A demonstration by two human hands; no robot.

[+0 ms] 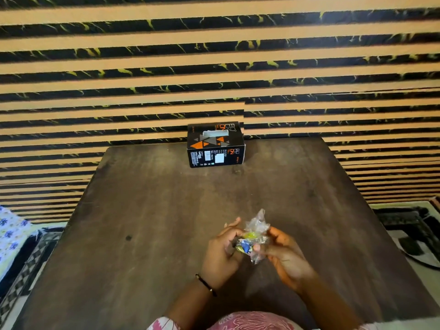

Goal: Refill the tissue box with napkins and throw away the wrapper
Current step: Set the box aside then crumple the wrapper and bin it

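A black tissue box [215,144] with orange and grey triangles stands at the far edge of the dark wooden table [142,210], its slot on top showing a bit of white inside. Near the front of the table a crumpled clear plastic wrapper [256,231] with yellow and blue print is bunched between both hands, just above the tabletop. My left hand [220,253] grips its left side. My right hand [285,256] pinches its right side. No loose napkins are in view.
A wall of tan and black marbled stripes [214,67] rises right behind the table. A floral cloth [12,234] lies at the left. Patterned floor mats [414,225] lie on both sides of the table.
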